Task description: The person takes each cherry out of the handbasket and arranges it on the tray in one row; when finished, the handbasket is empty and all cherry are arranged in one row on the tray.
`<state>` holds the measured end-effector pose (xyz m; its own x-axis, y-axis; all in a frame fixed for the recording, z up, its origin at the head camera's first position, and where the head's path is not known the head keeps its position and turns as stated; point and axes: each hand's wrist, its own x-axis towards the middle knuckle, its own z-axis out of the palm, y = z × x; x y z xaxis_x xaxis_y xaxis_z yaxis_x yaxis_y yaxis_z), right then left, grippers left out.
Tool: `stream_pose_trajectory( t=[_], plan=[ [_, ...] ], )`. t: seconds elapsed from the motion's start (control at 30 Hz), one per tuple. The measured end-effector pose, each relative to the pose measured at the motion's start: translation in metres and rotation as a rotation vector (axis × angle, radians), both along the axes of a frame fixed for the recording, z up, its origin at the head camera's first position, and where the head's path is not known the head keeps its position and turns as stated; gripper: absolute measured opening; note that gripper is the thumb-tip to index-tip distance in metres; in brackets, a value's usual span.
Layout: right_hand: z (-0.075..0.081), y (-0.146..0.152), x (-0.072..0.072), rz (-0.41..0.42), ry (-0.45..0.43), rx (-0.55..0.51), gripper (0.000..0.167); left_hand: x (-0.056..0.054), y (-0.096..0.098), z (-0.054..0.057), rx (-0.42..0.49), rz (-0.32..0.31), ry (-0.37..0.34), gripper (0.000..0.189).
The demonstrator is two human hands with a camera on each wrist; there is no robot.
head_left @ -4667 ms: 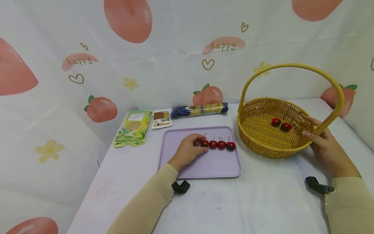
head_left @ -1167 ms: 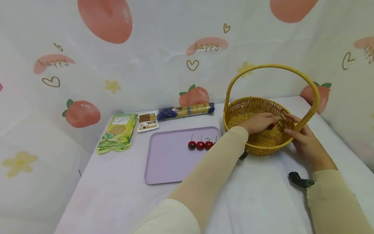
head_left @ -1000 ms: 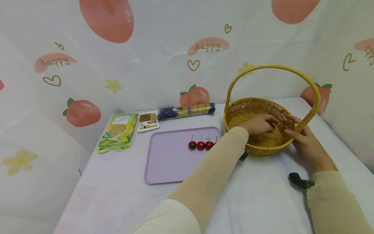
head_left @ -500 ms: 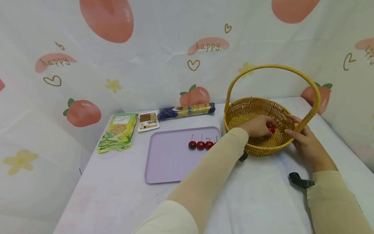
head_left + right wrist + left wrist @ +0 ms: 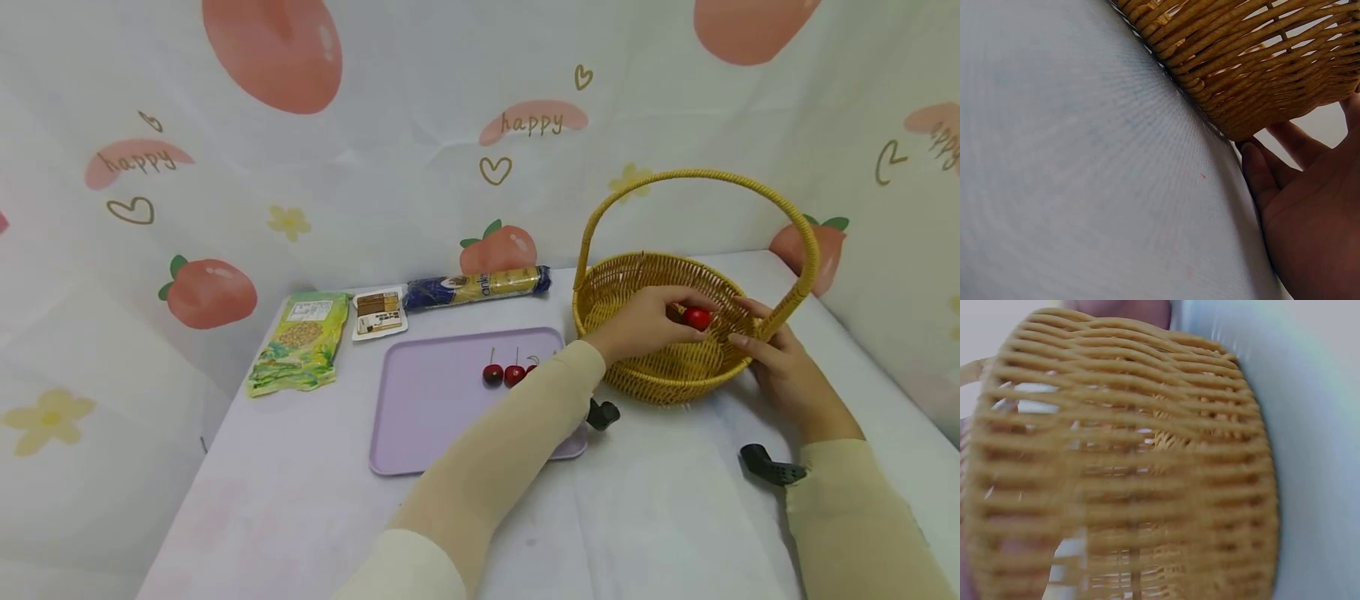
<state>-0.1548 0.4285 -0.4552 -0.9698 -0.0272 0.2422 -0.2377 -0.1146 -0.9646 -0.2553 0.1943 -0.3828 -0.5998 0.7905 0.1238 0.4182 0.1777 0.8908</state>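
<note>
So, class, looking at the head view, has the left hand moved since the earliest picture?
Yes. Judged against the tray, the left hand has gone rightward, from over it to the basket, and now holds a cherry.

On table point(image 5: 675, 517): tray point(image 5: 427, 417) left of wicker basket point(image 5: 660, 390); on tray, toward right half, row of cherries point(image 5: 514, 375); behind tray, tubular packet point(image 5: 480, 287); left of this, flat packet point(image 5: 380, 313), then food bag point(image 5: 298, 344); behind table, backdrop cloth point(image 5: 390, 167)
</note>
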Motion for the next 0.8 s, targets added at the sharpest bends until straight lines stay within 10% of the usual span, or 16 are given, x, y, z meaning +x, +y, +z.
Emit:
stream_pose_trajectory(
  t=[0.43, 0.8],
  plan=[
    [0.000, -0.002, -0.001, -0.002, -0.014, -0.046, 0.054, 0.010, -0.088, 0.022, 0.190, 0.055, -0.099, 0.034],
    [-0.002, -0.002, -0.002, 0.023, 0.014, -0.073, 0.055, 0.014, -0.168, 0.015, 0.120, 0.166, -0.073, 0.032]
  ],
)
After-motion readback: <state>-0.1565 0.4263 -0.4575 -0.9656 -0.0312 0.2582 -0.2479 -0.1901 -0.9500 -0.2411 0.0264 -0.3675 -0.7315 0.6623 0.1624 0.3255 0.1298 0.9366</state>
